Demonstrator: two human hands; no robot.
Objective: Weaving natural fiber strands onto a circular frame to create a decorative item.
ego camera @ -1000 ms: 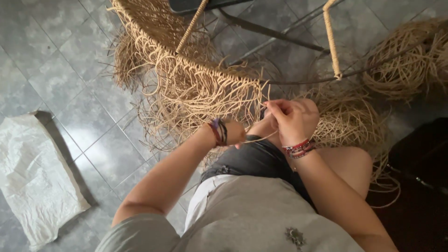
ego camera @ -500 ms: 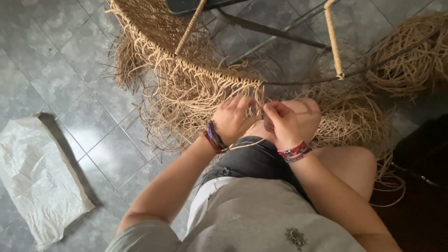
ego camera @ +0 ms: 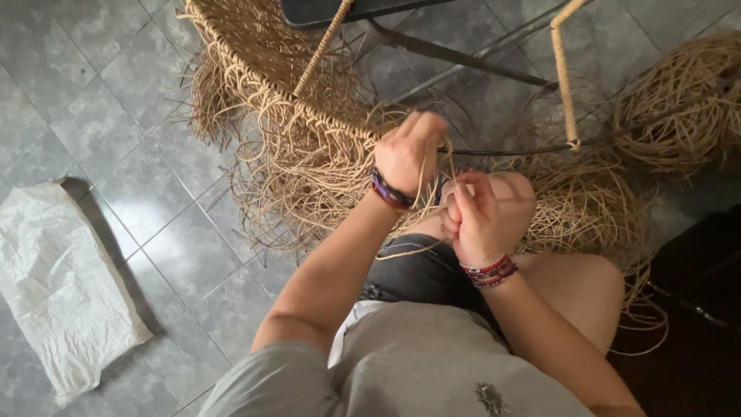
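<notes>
Left hand (ego camera: 409, 150) raised at the woven rim (ego camera: 309, 108) of a round cane frame, fingers curled down onto the rim and the pale strands there; a dark braided band sits on that wrist; right hand (ego camera: 485, 208) lower and just beside it, above the knee, fingers clenched on a thin cane strand (ego camera: 428, 185) that runs up toward the left hand; red and dark bands on the right wrist. Loose cane fringe (ego camera: 301, 181) hangs from the rim in a thick tangle down to the tiled floor (ego camera: 100, 116); a wrapped upright rod (ego camera: 563, 73) stands right of the hands, dark metal bars crossing behind it; a coil of cane (ego camera: 679, 100) lies well apart at the right; a flat white sack (ego camera: 62, 286) lies on the floor at the left; the person sits in a grey shirt and dark shorts.
</notes>
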